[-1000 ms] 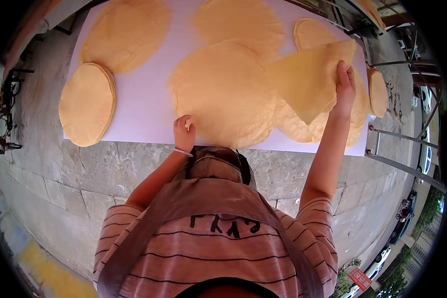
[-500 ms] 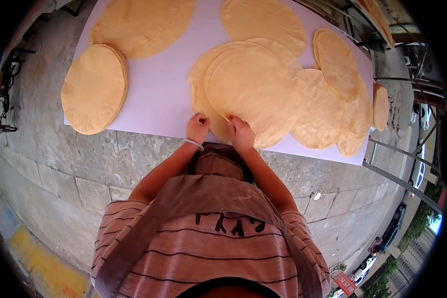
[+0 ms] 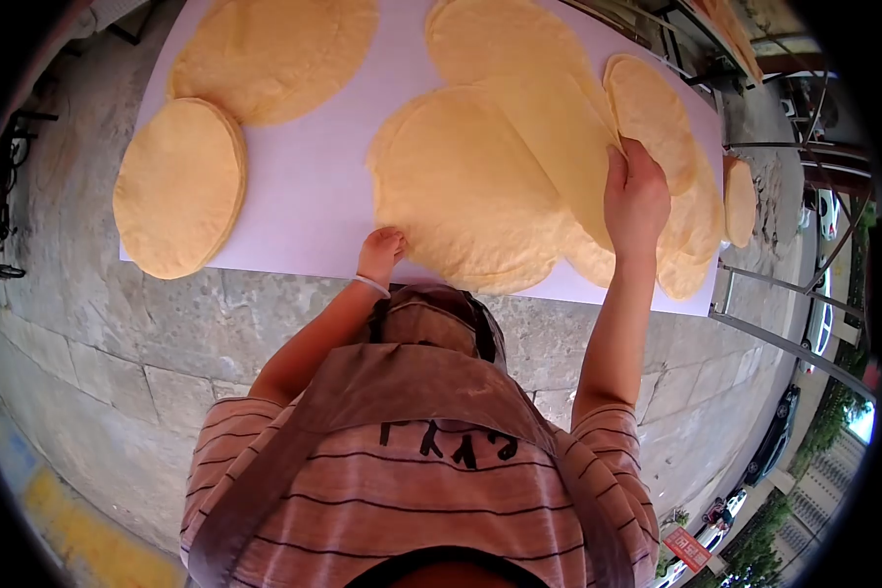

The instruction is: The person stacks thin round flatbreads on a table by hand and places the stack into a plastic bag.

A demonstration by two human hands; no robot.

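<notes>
Thin, round, yellowish flatbread sheets lie in overlapping piles on a pale table. My right hand (image 3: 639,201) pinches the edge of one flatbread sheet (image 3: 554,127), which is raised and stretched slantwise across the pile's right part. Under it, the middle stack (image 3: 461,196) shows its top face and a straight line where the raised sheet crosses it. My left hand (image 3: 382,253), with a band at the wrist, is closed at the stack's lower left edge. Whether its fingertips grip that edge is unclear.
A neat stack of rounds (image 3: 179,186) sits at the table's left edge, below a larger sheet (image 3: 274,54). More rounds (image 3: 652,108) overlap at the right. The pale tabletop (image 3: 309,186) ends just before my apron (image 3: 431,377). Metal bars (image 3: 794,343) stand beyond the right side.
My right hand has moved right and away from me, carrying the flatbread sheet's edge off the stack. My left hand stays near the lower left edge.
</notes>
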